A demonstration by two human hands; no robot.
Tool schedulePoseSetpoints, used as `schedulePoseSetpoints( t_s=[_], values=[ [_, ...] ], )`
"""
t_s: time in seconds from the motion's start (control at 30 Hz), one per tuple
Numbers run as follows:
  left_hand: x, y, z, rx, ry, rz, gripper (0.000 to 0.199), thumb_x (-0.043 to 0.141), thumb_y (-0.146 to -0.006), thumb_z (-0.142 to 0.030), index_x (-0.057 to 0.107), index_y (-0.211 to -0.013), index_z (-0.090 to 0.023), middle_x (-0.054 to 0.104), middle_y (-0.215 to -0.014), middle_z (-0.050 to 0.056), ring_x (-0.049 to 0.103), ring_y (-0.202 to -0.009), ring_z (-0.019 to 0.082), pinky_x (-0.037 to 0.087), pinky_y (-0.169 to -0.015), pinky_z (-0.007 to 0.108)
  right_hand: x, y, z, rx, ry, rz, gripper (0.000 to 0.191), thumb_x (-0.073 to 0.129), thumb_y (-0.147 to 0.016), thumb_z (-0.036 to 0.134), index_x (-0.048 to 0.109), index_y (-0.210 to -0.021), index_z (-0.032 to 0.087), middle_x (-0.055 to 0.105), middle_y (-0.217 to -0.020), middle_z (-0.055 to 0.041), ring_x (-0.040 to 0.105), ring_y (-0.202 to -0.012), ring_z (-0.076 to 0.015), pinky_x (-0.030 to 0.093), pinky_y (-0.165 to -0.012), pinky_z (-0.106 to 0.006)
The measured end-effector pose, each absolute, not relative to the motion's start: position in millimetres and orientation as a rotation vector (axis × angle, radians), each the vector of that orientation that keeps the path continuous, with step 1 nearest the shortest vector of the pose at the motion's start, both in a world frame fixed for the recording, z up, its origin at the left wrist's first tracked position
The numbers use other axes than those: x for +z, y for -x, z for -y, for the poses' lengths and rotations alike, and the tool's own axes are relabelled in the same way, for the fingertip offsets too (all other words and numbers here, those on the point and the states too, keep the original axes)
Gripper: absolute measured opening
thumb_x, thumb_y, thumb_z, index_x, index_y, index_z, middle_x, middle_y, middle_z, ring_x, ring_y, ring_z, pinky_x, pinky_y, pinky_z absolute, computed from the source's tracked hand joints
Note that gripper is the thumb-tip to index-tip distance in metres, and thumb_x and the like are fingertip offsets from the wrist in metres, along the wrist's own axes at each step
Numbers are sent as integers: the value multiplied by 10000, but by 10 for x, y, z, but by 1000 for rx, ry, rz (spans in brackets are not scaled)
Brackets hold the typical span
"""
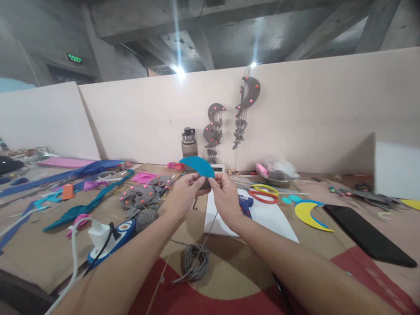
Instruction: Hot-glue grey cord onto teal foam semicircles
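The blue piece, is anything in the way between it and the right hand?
No, nothing visible is in the way. The right hand already pinches the blue piece at its right end. A dark grey bit shows below its edge, but I can't tell what that is.

Fingers (199, 182) partly hide a dark piece (206, 183), perhaps grey felt.

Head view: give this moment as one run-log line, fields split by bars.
left hand: holds blue piece | right hand: holds blue piece | gray cord: loosely coiled
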State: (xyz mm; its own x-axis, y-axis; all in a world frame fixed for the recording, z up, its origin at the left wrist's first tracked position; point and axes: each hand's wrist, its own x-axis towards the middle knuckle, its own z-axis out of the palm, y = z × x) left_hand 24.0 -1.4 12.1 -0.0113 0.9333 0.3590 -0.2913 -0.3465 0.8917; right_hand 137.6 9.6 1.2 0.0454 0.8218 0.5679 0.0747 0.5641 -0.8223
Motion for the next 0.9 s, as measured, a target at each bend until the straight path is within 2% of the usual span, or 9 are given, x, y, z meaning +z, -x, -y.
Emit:
schedulePoseSetpoints(
  t_s=[0.17, 0.27, 0.47, 0.9],
  values=[
    [161, -227, 37, 1614, -1161, -758, 230, 699, -694, -306, 643, -808, -115, 693, -804, 67, 652, -754, 174, 533, -768, 355, -13, -1379, -86, 611, 810, 1485, 204, 508, -822, 338, 570, -942, 186, 580, -776, 5, 488, -694, -141, 382, -674, -263],
    [177, -214, 48, 1621, -1106, -751, 210, 711, -678, -289, 638, -774, -117, 687, -773, 54, 642, -725, 154, 535, -757, 335, -20, -1388, -82, 584, 830, 1502, 192, 502, -824, 333, 575, -925, 187, 545, -720, 19, 455, -658, -136, 370, -652, -258],
    [175, -225, 52, 1608, -1089, -760, 211, 723, -667, -275, 633, -768, -112, 679, -773, 54, 637, -744, 153, 533, -760, 330, 4, -1394, -83, 696, 771, 1468, 220, 487, -826, 351, 601, -901, 179, 604, -778, -3, 505, -697, -137, 397, -680, -258],
    [93, -155, -45, 1532, -1150, -703, 182, 725, -683, -264, 653, -773, -123, 683, -865, 57, 638, -750, 140, 544, -719, 282, -54, -1378, -196, 1044, 711, 1282, 249, 566, -732, 429, 566, -798, 189, 486, -582, 56, 368, -476, -78, 301, -462, -207]
  ],
)
